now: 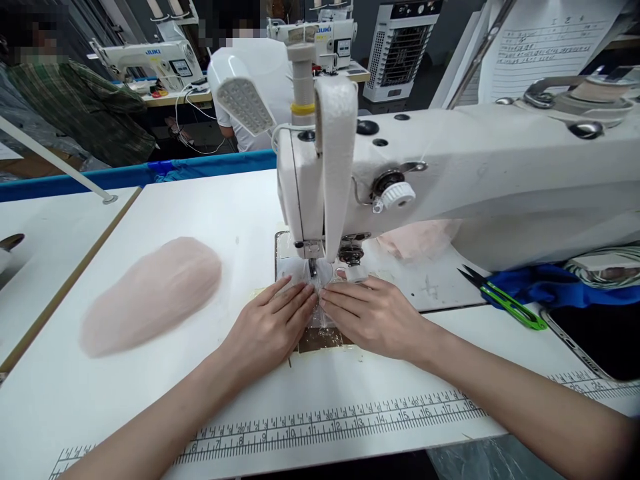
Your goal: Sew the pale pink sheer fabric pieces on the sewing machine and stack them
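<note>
My left hand [278, 319] lies flat with its fingers stretched out just left of the sewing machine's needle. My right hand [374, 317] rests flat on the other side, its fingertips almost meeting the left ones. Under both sets of fingertips is a thin, sheer whitish piece of fabric [325, 273], which runs beneath the presser foot [313, 268]. Much of this piece is covered by my fingers. Above them stands the white sewing machine [450, 157]. A sheer pale pink oval piece of fabric [155, 293] lies on the table to the left.
More pale pink fabric [417, 239] sits beneath the machine arm. Green thread snips [513, 303], a blue cloth [540, 285] and a phone [600, 337] lie to the right. A printed ruler [290, 433] follows the front edge. Two people work beyond the blue edging [215, 167].
</note>
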The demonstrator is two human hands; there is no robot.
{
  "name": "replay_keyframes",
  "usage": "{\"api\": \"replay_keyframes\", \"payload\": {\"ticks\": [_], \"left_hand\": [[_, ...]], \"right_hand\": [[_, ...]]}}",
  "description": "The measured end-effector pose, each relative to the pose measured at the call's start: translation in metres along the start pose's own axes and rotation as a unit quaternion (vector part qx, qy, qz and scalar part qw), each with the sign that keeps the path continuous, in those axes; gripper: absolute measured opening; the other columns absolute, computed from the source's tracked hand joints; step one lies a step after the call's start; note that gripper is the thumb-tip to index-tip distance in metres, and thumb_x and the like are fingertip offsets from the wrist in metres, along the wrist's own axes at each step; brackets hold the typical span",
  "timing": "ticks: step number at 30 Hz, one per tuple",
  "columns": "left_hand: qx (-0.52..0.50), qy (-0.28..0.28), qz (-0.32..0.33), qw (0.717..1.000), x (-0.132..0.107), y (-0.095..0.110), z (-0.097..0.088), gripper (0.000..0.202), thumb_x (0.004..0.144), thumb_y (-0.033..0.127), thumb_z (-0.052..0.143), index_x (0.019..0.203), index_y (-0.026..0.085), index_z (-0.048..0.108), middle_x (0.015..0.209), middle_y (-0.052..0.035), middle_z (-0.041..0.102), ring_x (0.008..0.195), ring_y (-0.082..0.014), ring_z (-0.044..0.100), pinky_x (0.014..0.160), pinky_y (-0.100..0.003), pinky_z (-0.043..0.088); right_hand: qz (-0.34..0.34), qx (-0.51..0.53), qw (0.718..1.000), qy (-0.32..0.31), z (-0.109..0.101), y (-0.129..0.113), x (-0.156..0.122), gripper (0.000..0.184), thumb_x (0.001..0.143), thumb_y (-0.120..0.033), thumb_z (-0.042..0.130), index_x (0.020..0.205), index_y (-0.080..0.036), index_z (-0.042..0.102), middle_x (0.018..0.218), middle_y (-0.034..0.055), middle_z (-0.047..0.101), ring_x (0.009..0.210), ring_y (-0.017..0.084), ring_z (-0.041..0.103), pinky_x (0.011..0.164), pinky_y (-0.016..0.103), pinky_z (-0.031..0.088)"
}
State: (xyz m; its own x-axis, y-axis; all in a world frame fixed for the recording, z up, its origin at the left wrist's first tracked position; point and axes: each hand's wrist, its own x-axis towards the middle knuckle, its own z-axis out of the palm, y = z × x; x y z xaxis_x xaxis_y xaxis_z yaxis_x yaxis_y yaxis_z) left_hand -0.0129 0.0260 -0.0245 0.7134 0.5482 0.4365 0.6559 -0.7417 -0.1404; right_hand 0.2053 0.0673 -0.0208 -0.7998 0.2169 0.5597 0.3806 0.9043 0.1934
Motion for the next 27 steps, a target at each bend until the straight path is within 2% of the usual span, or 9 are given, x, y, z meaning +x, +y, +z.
{"api": "replay_keyframes", "payload": {"ticks": [3, 8, 16, 22, 27], "left_hand": [[0.018, -0.009, -0.003, 1.000, 0.001, -0.001, 0.000, 0.033, 0.091, 0.011, 0.048, 0.121, 0.007, 0.060, 0.120, -0.0130, 0.066, 0.114, -0.0246, 0.062, 0.103, -0.047, 0.049], [0.032, 0.012, 0.009, 0.999, -0.003, 0.006, -0.004, 0.029, 0.089, 0.010, 0.052, 0.115, 0.006, 0.064, 0.116, -0.0127, 0.069, 0.110, -0.0247, 0.065, 0.100, -0.043, 0.051], [0.029, 0.010, -0.017, 0.999, -0.002, 0.007, -0.005, 0.028, 0.090, 0.011, 0.051, 0.114, 0.007, 0.066, 0.114, -0.0118, 0.070, 0.108, -0.0239, 0.065, 0.103, -0.044, 0.048], [0.040, -0.006, -0.039, 0.998, 0.003, 0.001, 0.000, 0.029, 0.094, 0.019, 0.049, 0.116, 0.006, 0.064, 0.115, -0.0124, 0.069, 0.110, -0.0248, 0.064, 0.105, -0.047, 0.044], [0.053, -0.009, -0.063, 0.997, 0.003, 0.005, -0.002, 0.030, 0.095, 0.023, 0.049, 0.117, 0.008, 0.063, 0.115, -0.0111, 0.070, 0.109, -0.0234, 0.065, 0.102, -0.045, 0.045]], "right_hand": [[0.000, -0.002, 1.000, 0.000, 0.000, 0.000, 0.001, 0.020, 0.090, -0.010, 0.052, 0.092, -0.012, 0.072, 0.096, 0.0073, 0.075, 0.094, 0.018, 0.068, 0.092, 0.035, 0.053], [-0.011, -0.008, 1.000, -0.003, -0.002, -0.002, -0.001, 0.019, 0.090, -0.010, 0.054, 0.094, -0.013, 0.072, 0.095, 0.0069, 0.075, 0.094, 0.017, 0.068, 0.089, 0.034, 0.054], [0.001, -0.015, 1.000, -0.005, 0.001, -0.002, 0.000, 0.020, 0.090, -0.010, 0.052, 0.092, -0.014, 0.072, 0.095, 0.0066, 0.075, 0.093, 0.017, 0.068, 0.086, 0.033, 0.054], [0.037, -0.021, 0.999, -0.027, 0.006, 0.000, 0.002, 0.022, 0.090, -0.009, 0.050, 0.097, -0.011, 0.071, 0.100, 0.0069, 0.074, 0.089, 0.018, 0.067, 0.089, 0.035, 0.050], [0.090, 0.027, 0.995, -0.032, 0.002, -0.003, 0.003, 0.029, 0.085, -0.007, 0.050, 0.105, -0.011, 0.070, 0.106, 0.0057, 0.073, 0.089, 0.019, 0.065, 0.089, 0.036, 0.049]]}}
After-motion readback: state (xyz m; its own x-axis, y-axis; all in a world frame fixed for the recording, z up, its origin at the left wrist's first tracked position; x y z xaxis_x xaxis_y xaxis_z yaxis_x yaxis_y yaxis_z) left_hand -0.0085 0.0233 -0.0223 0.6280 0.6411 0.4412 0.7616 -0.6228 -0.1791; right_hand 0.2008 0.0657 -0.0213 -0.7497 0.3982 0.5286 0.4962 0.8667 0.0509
